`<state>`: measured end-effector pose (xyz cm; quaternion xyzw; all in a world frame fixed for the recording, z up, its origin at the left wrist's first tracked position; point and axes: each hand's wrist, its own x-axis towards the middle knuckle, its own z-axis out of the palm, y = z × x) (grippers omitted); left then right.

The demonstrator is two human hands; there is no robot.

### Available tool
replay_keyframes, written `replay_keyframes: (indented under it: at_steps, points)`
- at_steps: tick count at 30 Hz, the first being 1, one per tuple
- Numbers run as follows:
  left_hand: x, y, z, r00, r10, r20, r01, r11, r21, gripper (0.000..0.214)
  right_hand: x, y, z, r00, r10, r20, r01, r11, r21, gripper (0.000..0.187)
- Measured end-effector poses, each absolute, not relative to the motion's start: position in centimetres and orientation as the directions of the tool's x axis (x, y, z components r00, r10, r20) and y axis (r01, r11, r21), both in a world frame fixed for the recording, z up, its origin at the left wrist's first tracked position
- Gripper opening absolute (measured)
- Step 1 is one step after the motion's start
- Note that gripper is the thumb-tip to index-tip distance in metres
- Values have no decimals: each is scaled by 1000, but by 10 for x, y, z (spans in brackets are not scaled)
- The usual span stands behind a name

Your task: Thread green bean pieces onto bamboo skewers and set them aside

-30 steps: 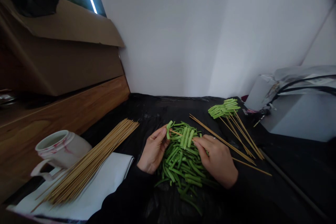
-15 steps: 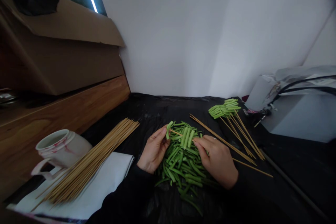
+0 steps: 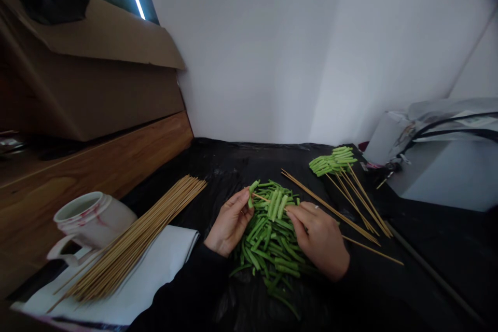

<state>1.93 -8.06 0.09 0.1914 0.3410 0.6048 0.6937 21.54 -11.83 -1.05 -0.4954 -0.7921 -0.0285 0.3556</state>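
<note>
Between finger and thumb, my left hand (image 3: 229, 222) pinches a cut piece of green bean (image 3: 252, 193) at the tip of a thin wooden skewer (image 3: 260, 197). Farther along that skewer sit several bean pieces (image 3: 277, 204), side by side and crosswise to it. My right hand (image 3: 319, 236) is closed on the skewer just right of these pieces, and its long end sticks out past the hand to the right. Below both hands lies a pile of loose cut green beans (image 3: 268, 249) on black plastic sheeting (image 3: 237, 158).
At left, a thick bundle of skewers (image 3: 136, 244) rests on a white folded sheet (image 3: 171, 259) beside a ceramic mug (image 3: 93, 218). Loaded bean skewers (image 3: 332, 161) lie at the back right; bare skewers (image 3: 327, 205) lie nearer. A cardboard box (image 3: 116, 83) stands at left.
Both hands stay almost in place. My left hand has shifted very slightly right with its bean piece, and my right hand a little left; the skewer's long end has moved slightly with it.
</note>
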Motion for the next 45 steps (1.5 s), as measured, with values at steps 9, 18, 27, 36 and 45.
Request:
replay_keyframes:
  at_steps: [9, 18, 27, 36, 45]
  points:
    - [15, -81, -2, 136, 971, -195, -674, 235, 701, 8, 216, -117, -9, -253, 819, 516, 712, 518, -473, 25]
    - [17, -81, -3, 151, 973, -174, -643, 231, 730, 10, 215, -117, -13, -234, 782, 579, 719, 539, -438, 24]
    - [17, -83, -3, 167, 972, -162, -612, 231, 756, 13, 216, -117, -13, -256, 785, 563, 724, 542, -426, 26]
    - [19, -84, -1, 183, 973, -140, -586, 222, 779, 13, 214, -118, -13, -266, 811, 520, 713, 529, -460, 25]
    - [20, -85, -2, 181, 976, -122, -557, 203, 805, 15, 213, -117, -11, -252, 801, 543, 700, 539, -469, 23]
